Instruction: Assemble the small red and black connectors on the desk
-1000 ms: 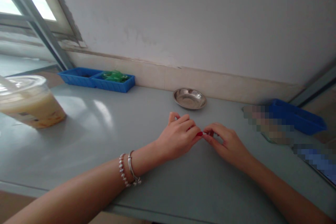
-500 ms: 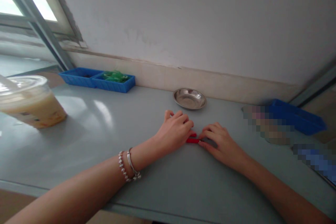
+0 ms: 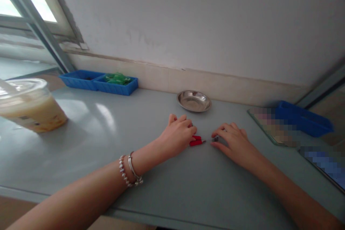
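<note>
My left hand [image 3: 179, 133] is closed on a small red-handled tool [image 3: 196, 142], whose metal tip points right, low over the grey table. Just right of that tip is my right hand [image 3: 233, 142], its thumb and forefinger apart. A small dark piece [image 3: 215, 139] shows between those fingertips; whether they touch it is too small to tell. Behind both hands a shallow round metal dish [image 3: 194, 101] rests near the wall.
A drink cup [image 3: 32, 106] stands at the left. Against the wall is a blue two-part tray [image 3: 115, 88] holding green pieces [image 3: 118, 78]. A blue bin [image 3: 304, 118], a blurred flat item [image 3: 272, 129] and a phone-like object [image 3: 323, 167] lie at the right.
My right hand has moved right, away from the red-handled tool, and its thumb and forefinger have spread. The tool's metal tip and the dark piece now show. My left hand has barely shifted.
</note>
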`<state>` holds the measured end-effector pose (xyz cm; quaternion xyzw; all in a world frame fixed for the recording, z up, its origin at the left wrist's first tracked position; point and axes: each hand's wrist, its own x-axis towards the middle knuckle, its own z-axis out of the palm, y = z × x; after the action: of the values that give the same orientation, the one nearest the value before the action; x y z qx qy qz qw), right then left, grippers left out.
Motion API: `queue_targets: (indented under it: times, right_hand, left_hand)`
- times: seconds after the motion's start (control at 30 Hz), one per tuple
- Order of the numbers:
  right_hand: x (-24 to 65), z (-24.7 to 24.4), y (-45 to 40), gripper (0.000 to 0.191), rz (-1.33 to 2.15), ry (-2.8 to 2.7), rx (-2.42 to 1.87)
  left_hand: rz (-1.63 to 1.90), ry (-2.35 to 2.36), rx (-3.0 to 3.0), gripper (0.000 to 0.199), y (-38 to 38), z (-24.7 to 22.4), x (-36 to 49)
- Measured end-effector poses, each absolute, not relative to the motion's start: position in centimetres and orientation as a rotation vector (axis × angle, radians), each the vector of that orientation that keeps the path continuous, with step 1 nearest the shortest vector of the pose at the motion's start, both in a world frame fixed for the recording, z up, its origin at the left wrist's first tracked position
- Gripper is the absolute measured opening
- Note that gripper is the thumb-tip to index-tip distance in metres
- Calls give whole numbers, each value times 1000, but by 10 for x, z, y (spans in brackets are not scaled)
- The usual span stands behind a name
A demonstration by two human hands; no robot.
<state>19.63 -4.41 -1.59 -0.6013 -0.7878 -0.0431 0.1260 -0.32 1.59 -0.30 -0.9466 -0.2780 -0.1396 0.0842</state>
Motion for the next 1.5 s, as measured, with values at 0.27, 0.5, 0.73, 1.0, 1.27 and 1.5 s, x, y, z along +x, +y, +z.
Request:
queue_targets:
  times: [0.27,0.5,0.73,1.0,1.27,1.5]
  right_hand:
    - [197,-18,-42,7,-194,-2291,-1855]
    - [194,-20,-41,11,-190,-2270,-1801]
    - [188,-12,-41,9,-2,-2105,-1585]
    - [182,-12,-43,12,648,-1709,-1371]
    - [180,-8,-44,13,828,-1482,-1294]
    - [178,-10,-45,12,868,-1513,-1261]
  left_hand:
    - [-350,-837,-2818,9,17,-5,-3]
    - [-443,-874,-2813,16,15,-3,-2]
    - [-521,-793,-2833,19,10,2,-1]
    - [-633,-756,-2790,18,10,0,0]
    - [-763,-816,-2746,19,10,0,0]
    - [-790,-782,-2745,18,10,-1,0]
